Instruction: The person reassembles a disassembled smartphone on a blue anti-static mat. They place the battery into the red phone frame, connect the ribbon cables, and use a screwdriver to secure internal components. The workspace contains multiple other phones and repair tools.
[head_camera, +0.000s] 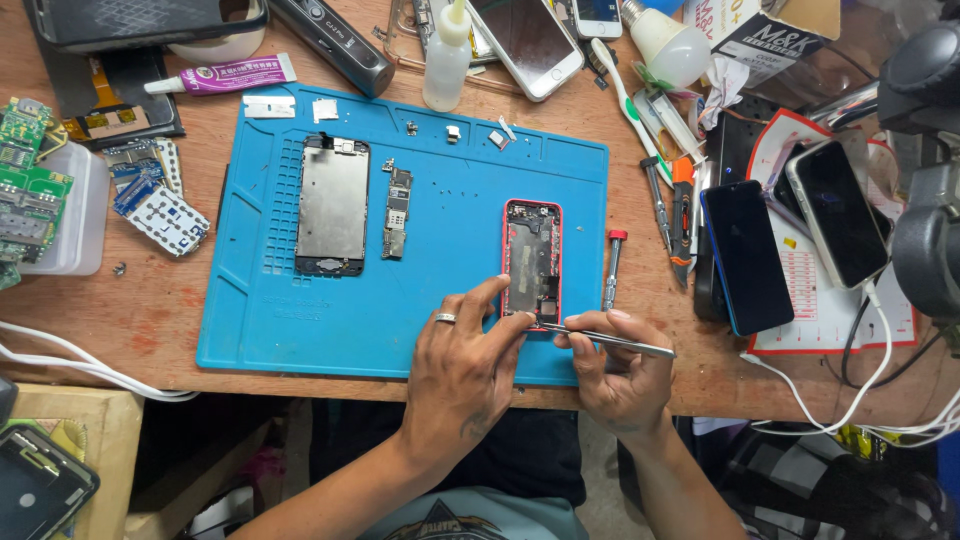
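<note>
An opened phone body with a red-pink frame (531, 258) lies on a blue work mat (250, 320). My left hand (462, 365), a ring on one finger, rests its fingertips on the phone's lower edge. My right hand (618, 368) holds metal tweezers (612, 341), their tip at the phone's bottom end. A detached screen assembly (332, 205) and a narrow circuit board (397, 212) lie further left on the mat.
A red-capped screwdriver (611, 268) sits right of the phone. Two dark phones (745, 256) (836, 212), tools, a bulb (668, 45), a squeeze bottle (446, 60), a glue tube (222, 77) and circuit boards (30, 190) crowd the wooden table (130, 310). White cables (90, 365) trail over the edges.
</note>
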